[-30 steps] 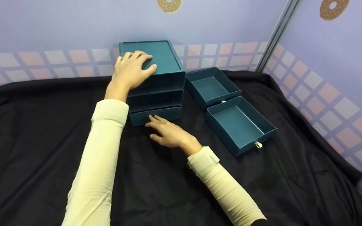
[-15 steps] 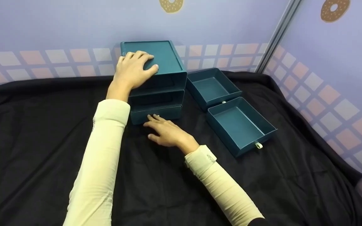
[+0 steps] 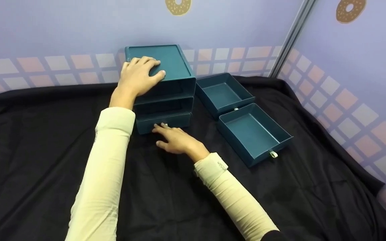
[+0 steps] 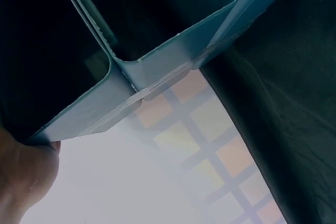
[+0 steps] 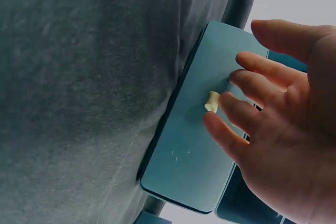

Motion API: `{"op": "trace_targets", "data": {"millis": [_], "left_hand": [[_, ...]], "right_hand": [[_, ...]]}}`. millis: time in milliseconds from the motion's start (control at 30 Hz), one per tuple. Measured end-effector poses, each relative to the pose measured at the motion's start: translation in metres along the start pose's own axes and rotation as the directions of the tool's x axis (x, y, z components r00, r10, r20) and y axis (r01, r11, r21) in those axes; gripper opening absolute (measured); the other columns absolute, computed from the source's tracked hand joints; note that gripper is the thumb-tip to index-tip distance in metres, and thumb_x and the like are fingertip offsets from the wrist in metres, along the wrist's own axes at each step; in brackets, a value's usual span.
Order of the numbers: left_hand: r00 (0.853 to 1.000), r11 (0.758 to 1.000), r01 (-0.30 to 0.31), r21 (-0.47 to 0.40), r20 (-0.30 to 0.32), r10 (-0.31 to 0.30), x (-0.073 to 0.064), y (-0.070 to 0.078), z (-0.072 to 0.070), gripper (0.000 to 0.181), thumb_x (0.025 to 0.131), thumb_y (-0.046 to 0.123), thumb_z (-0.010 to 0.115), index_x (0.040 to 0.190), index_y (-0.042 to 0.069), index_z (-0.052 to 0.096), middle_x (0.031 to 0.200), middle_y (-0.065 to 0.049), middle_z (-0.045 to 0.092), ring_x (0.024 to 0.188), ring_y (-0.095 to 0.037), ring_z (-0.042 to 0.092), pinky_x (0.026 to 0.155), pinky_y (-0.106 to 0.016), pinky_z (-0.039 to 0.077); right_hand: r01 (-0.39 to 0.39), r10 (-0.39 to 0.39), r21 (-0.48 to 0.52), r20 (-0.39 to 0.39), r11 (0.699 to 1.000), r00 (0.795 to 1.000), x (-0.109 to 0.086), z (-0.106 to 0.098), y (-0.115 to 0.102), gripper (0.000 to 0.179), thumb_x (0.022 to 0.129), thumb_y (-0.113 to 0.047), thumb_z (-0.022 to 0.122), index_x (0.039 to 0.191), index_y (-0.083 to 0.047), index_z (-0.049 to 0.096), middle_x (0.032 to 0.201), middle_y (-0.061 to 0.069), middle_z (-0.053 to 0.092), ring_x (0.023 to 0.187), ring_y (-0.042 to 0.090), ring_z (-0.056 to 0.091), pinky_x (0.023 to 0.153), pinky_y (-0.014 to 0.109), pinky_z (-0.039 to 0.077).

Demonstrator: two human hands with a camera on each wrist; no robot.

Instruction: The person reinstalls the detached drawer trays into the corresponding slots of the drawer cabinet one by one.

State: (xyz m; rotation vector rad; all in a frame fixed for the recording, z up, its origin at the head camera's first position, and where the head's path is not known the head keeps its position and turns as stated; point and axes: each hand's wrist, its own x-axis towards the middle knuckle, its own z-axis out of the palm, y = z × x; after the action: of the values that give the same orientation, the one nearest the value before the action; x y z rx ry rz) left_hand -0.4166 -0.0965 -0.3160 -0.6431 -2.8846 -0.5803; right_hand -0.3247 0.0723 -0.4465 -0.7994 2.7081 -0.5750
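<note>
A teal drawer cabinet (image 3: 169, 57) stands against the wall in the head view, its upper two slots without drawers. My left hand (image 3: 135, 77) rests on the cabinet's top at the left, fingers spread and thumb near the front edge. In the bottom slot sits a drawer (image 3: 145, 127). The extended fingers of my right hand (image 3: 178, 140) touch its front. The right wrist view shows the drawer front (image 5: 184, 156) with a small cream pull tab (image 5: 211, 101) beside the fingertips. From the left wrist, open slots of the cabinet (image 4: 173, 51) appear.
Two teal drawers lie to the right of the cabinet: a rear drawer (image 3: 221, 95) and a front drawer (image 3: 256, 134), whose cream tab (image 3: 273, 154) faces forward. Black cloth (image 3: 166, 201) covers the table. Patterned walls (image 3: 79, 30) bound the back and right.
The bottom drawer has slid slightly inward, closing the small gap along its top edge. My right hand has followed it; my left hand stays on the cabinet's top.
</note>
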Motion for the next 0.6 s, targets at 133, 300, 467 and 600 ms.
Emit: {"op": "trace_targets", "data": {"millis": [133, 300, 467, 600], "left_hand": [[1.0, 1.0, 0.001, -0.007, 0.015, -0.001, -0.0009, -0.0005, 0.0012, 0.068, 0.109, 0.056, 0.041, 0.164, 0.017, 0.043, 0.17, -0.009, 0.038, 0.159, -0.038, 0.027, 0.129, -0.061, 0.013], [0.999, 1.0, 0.012, -0.005, 0.03, -0.012, -0.0027, -0.001, -0.0033, 0.069, 0.109, 0.055, 0.041, 0.166, 0.017, 0.04, 0.173, -0.014, 0.032, 0.161, -0.039, 0.023, 0.13, -0.062, 0.012], [1.0, 1.0, -0.006, -0.001, 0.03, 0.006, 0.0013, 0.0036, -0.0052, 0.067, 0.108, 0.054, 0.042, 0.164, 0.017, 0.043, 0.171, -0.016, 0.034, 0.16, -0.039, 0.027, 0.128, -0.061, 0.017], [0.999, 1.0, -0.017, 0.013, 0.031, 0.017, 0.0042, 0.0052, -0.0051, 0.067, 0.108, 0.054, 0.041, 0.164, 0.017, 0.044, 0.171, -0.015, 0.035, 0.159, -0.039, 0.028, 0.128, -0.061, 0.018]], "right_hand": [[-0.005, 0.004, 0.011, 0.012, 1.0, 1.0, -0.0008, 0.0017, -0.0009, 0.055, 0.111, -0.029, 0.055, 0.164, -0.017, 0.043, 0.175, 0.002, 0.027, 0.163, 0.024, 0.02, 0.131, 0.05, 0.023], [0.003, -0.003, 0.027, 0.0, 1.0, 1.0, -0.0002, 0.0028, -0.002, 0.055, 0.111, -0.03, 0.054, 0.163, -0.017, 0.043, 0.175, 0.0, 0.027, 0.163, 0.023, 0.019, 0.131, 0.05, 0.023], [-0.012, 0.013, 0.036, -0.017, 0.999, 1.0, -0.0029, 0.0019, 0.0015, 0.054, 0.111, -0.03, 0.055, 0.163, -0.018, 0.045, 0.175, -0.001, 0.028, 0.163, 0.022, 0.018, 0.13, 0.053, 0.024], [0.006, -0.005, 0.043, -0.03, 0.999, 1.0, -0.0049, 0.0017, 0.002, 0.055, 0.111, -0.028, 0.056, 0.163, -0.015, 0.044, 0.175, 0.003, 0.026, 0.164, 0.025, 0.016, 0.131, 0.05, 0.023]]}}
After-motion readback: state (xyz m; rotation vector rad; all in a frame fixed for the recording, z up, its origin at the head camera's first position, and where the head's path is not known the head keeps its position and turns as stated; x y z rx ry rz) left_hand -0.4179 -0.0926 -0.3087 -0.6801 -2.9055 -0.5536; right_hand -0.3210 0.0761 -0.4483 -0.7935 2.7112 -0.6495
